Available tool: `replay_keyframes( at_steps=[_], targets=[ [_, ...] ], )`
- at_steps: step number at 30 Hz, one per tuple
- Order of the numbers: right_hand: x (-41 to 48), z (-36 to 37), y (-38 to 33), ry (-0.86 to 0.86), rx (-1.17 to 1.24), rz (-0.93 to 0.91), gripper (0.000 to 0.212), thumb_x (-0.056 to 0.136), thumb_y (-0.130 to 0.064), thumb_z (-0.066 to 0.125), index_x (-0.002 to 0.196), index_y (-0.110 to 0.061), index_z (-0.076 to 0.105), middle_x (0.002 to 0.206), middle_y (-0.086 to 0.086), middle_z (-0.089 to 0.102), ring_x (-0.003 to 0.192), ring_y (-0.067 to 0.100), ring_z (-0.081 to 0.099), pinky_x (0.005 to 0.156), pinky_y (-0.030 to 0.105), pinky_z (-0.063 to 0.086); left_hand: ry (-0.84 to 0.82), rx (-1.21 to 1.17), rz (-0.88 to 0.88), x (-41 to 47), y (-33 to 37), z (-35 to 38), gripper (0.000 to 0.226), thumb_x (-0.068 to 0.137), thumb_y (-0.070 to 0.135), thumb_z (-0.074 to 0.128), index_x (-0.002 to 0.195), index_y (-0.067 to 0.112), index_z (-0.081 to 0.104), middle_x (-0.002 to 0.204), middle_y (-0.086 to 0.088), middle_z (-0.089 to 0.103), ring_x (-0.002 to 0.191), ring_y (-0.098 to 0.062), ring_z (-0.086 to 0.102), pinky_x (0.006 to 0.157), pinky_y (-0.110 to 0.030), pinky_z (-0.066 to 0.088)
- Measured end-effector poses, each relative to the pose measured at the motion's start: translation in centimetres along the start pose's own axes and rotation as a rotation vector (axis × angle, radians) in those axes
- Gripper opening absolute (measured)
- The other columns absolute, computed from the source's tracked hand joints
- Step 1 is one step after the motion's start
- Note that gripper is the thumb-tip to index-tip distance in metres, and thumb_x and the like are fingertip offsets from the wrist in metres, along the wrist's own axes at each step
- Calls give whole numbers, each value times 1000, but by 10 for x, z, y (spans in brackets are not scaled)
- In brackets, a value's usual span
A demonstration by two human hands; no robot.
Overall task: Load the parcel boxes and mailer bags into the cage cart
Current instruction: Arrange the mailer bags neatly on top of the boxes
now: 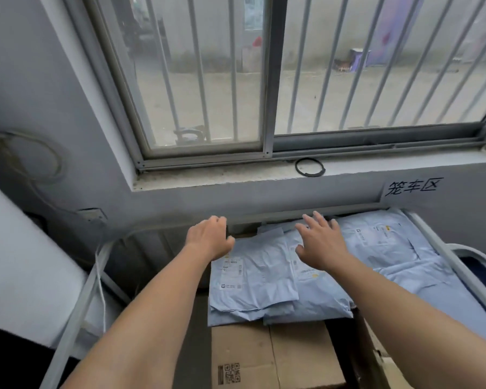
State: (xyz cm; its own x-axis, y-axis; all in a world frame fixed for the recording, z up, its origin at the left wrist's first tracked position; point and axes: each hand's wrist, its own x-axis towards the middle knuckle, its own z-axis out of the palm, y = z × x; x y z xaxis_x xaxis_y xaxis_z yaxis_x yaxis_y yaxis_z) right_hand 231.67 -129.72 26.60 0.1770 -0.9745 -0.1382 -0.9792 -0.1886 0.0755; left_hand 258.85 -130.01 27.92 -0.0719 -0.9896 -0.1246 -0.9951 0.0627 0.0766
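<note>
Several light-blue mailer bags (253, 279) lie stacked inside the grey metal cage cart (443, 248), on top of a brown cardboard parcel box (272, 357). More blue mailer bags (390, 248) fill the cart's right side. My left hand (211, 237) hovers over the far left edge of the bags with its fingers loosely bent and holds nothing. My right hand (320, 242) is spread flat with straight fingers just above the middle bag. Both forearms reach in from the bottom of the view.
A barred window with a sill (236, 178) rises right behind the cart; a black ring (310, 167) lies on the sill. Black handwriting (411, 186) marks the wall under the sill. A white surface (20, 262) stands at the left beside the cart's rail (79, 313).
</note>
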Motion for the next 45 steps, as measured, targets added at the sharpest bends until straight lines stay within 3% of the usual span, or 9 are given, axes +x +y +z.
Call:
replay_keyframes(
  at_steps=[11, 23, 27, 30, 34, 37, 45],
  targets=[
    [-77, -33, 113, 6, 12, 30, 63, 97, -39, 46, 155, -25, 27, 168, 3, 4, 155, 25, -3, 121, 61, 8, -49, 54, 11, -32, 98, -30, 37, 96, 40, 50, 125, 17, 49, 129, -4, 55, 114, -26, 56, 91, -41, 49],
    [-177, 2, 357, -53, -21, 19, 71, 96, -42, 51, 158, -30, 19, 168, -1, -3, 155, 23, -5, 121, 60, 8, -132, 22, 83, -64, 367, -2, 46, 94, 32, 47, 136, 14, 52, 139, -5, 55, 124, -27, 53, 97, -41, 48],
    [-191, 4, 420, -63, -27, 55, 75, 94, -48, 54, 158, -30, 20, 168, -1, -2, 155, 23, -4, 121, 59, 10, -156, 96, 62, -71, 410, 0, 43, 95, 30, 47, 135, 14, 52, 134, -8, 58, 121, -29, 55, 87, -38, 47],
    [-192, 13, 436, -94, -22, 47, 80, 92, -48, 56, 158, -29, 17, 168, -1, -3, 155, 23, -4, 121, 59, 11, -192, 93, 29, -67, 422, 9, 39, 95, 28, 47, 131, 13, 52, 130, -8, 59, 115, -29, 58, 80, -37, 45],
    [-183, 37, 438, -117, -39, -39, 90, 88, -51, 61, 159, -30, 11, 168, -1, -6, 155, 21, -7, 121, 59, 11, -254, 63, 28, -54, 437, 36, 40, 93, 26, 52, 130, 11, 52, 131, -10, 58, 114, -29, 59, 91, -41, 51],
    [-176, 58, 438, -137, -38, -78, 94, 86, -52, 63, 159, -31, 8, 168, 0, -9, 155, 21, -8, 121, 59, 12, -296, 48, 54, -48, 449, 67, 29, 92, 25, 54, 117, 11, 55, 123, -10, 59, 108, -30, 59, 80, -37, 48],
    [-133, 137, 443, -238, -70, -78, 94, 90, -43, 63, 160, -25, 2, 166, 2, -18, 154, 23, -13, 118, 62, 11, -394, 69, 67, -3, 469, 170, 47, 93, 30, 56, 135, 11, 44, 141, -12, 44, 129, -31, 46, 100, -46, 46]
  ],
)
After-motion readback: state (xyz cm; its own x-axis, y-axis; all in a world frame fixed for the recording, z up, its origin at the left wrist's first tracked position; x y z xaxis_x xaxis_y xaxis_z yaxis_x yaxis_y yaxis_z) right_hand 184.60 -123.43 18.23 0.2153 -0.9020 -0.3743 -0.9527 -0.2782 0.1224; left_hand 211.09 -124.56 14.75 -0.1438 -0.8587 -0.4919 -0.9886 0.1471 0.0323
